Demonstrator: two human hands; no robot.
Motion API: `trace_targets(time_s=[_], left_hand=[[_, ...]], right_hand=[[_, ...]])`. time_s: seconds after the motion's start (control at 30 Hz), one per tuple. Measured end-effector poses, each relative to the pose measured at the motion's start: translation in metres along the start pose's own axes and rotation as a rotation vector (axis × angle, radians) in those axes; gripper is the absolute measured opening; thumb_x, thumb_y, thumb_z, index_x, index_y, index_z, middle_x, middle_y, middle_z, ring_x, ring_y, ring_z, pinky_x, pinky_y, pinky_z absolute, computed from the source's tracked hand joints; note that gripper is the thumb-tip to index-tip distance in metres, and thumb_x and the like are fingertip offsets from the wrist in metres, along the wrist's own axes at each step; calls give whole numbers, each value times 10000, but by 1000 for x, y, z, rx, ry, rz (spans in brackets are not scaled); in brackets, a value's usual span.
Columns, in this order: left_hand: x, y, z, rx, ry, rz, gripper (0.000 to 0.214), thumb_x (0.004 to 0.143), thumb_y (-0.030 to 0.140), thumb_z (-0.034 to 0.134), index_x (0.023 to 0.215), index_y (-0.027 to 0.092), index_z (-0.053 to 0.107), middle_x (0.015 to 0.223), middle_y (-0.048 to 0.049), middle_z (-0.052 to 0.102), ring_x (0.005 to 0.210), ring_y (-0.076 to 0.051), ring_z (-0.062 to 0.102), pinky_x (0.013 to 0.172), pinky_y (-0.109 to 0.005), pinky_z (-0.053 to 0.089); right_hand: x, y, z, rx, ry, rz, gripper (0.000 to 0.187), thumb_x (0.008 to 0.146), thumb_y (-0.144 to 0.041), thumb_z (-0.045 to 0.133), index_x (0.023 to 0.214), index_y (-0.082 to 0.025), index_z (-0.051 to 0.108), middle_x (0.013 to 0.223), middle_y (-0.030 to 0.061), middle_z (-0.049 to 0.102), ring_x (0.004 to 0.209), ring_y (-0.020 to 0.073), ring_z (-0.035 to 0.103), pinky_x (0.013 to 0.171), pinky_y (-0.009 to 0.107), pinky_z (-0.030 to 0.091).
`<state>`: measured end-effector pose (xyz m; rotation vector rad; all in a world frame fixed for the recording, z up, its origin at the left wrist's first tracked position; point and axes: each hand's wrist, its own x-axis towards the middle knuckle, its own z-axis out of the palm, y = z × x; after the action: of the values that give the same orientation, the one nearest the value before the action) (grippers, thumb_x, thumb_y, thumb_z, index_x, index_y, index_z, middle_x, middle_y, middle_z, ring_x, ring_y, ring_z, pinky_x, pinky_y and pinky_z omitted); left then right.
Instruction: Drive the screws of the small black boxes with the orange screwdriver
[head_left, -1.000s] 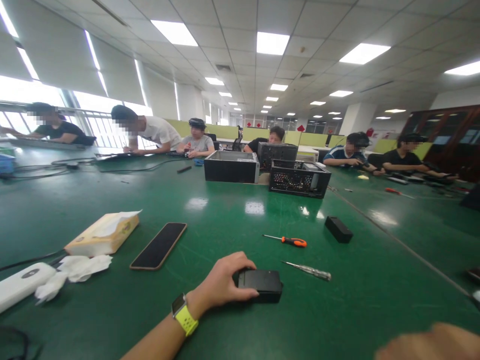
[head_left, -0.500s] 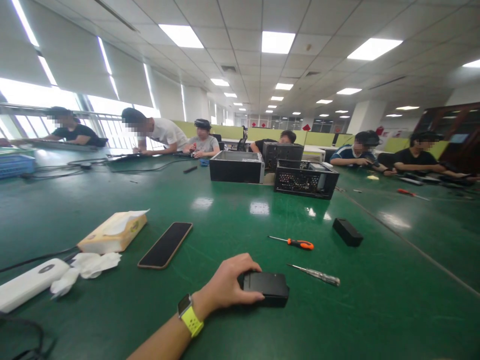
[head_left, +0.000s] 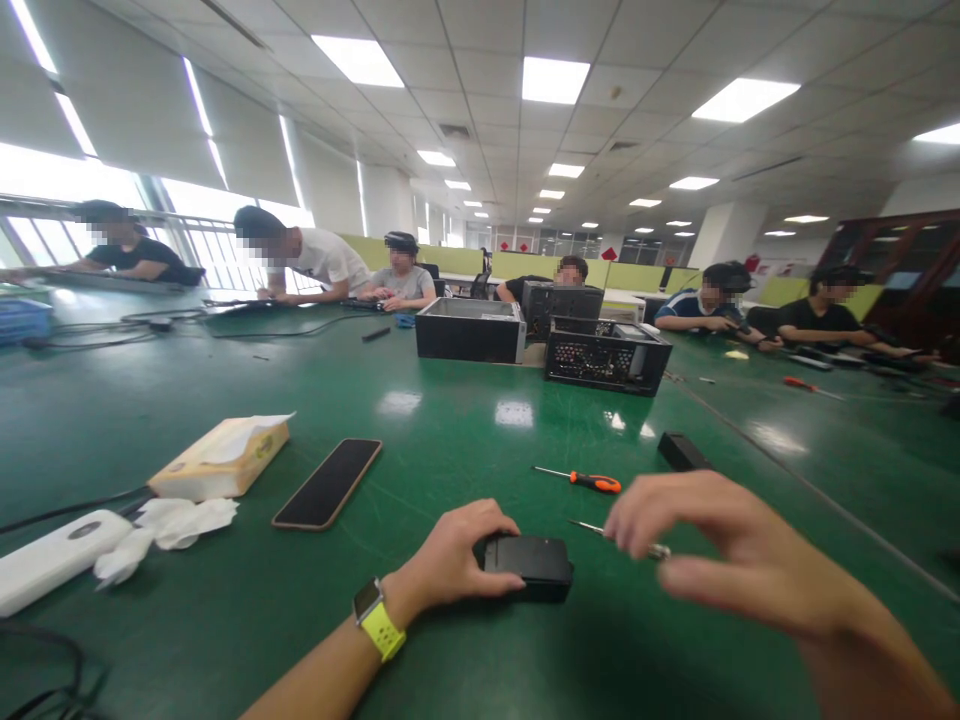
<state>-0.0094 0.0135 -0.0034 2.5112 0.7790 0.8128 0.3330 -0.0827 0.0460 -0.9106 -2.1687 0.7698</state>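
Observation:
My left hand (head_left: 465,555), with a yellow-strapped watch on its wrist, grips a small black box (head_left: 536,568) resting on the green table, thumb on the near side and fingers round the far side. Over the clear-handled screwdriver (head_left: 587,526) hovers my right hand (head_left: 712,550), thumb and fingers apart. It hides much of that screwdriver's handle, and no contact is visible. An orange-and-black-handled screwdriver (head_left: 596,482) lies just beyond. Farther right, a second black block (head_left: 682,450) is partly covered by my right hand.
On the left are a phone (head_left: 330,484), a tissue pack (head_left: 225,460), crumpled tissues (head_left: 180,522) and a white device (head_left: 56,560). Open computer cases (head_left: 469,335) stand ahead on the green table (head_left: 420,450). Several people sit working around the far edges.
My right hand has come in from the right and is now above the clear-handled screwdriver. My left hand keeps its hold on the black box. The view has shifted slightly.

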Motion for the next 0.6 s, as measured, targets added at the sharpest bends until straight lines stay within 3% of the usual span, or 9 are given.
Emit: trace_targets(time_s=[0.07, 0.13, 0.23, 0.33, 0.4, 0.5, 0.6], left_hand=[[0, 1, 0, 9, -2, -1, 411, 724, 450, 795, 1016, 184, 680, 922, -55, 647, 827, -211, 594, 742, -289, 461], [0, 2, -1, 16, -3, 1, 414, 719, 450, 798, 1012, 181, 683, 916, -55, 648, 828, -212, 595, 738, -288, 464], [1, 3, -2, 26, -8, 8, 414, 723, 453, 794, 1012, 178, 685, 917, -58, 648, 830, -213, 595, 740, -288, 470], [1, 3, -2, 40, -8, 17, 414, 738, 457, 783, 1024, 176, 682, 921, -63, 644, 834, -213, 591, 744, -290, 473], [0, 3, -2, 48, -8, 24, 415, 744, 465, 778, 1026, 177, 680, 922, -63, 642, 835, -213, 588, 744, -291, 472], [0, 3, -2, 60, -12, 29, 415, 749, 471, 772, 1029, 179, 678, 932, -65, 640, 843, -216, 588, 745, -294, 474], [1, 4, -3, 68, -11, 32, 408, 753, 457, 770, 1028, 171, 677, 938, -70, 635, 852, -221, 588, 750, -303, 481]], right_hand=[[56, 7, -3, -271, 10, 243, 172, 874, -385, 633, 941, -245, 707, 978, 62, 701, 947, 248, 639, 896, 397, 466], [78, 30, -2, -390, 6, 390, 211, 796, -369, 691, 931, -207, 704, 977, 91, 691, 921, 273, 624, 851, 411, 466], [64, 69, -2, -388, -16, 456, 257, 684, -302, 758, 909, -188, 707, 952, 94, 681, 889, 271, 607, 801, 386, 463], [45, 87, -5, -336, -34, 470, 153, 698, -313, 742, 745, -182, 678, 800, 46, 655, 754, 207, 572, 696, 316, 441], [44, 86, -4, -275, -27, 470, 210, 765, -377, 698, 726, -177, 646, 719, 20, 618, 668, 170, 535, 621, 284, 414], [51, 74, 2, -151, 10, 446, 307, 878, -476, 573, 847, -174, 622, 704, 0, 572, 630, 147, 520, 582, 264, 410], [55, 61, 7, -35, 5, 412, 349, 873, -512, 586, 895, -167, 636, 736, 4, 569, 641, 139, 529, 592, 260, 431]])
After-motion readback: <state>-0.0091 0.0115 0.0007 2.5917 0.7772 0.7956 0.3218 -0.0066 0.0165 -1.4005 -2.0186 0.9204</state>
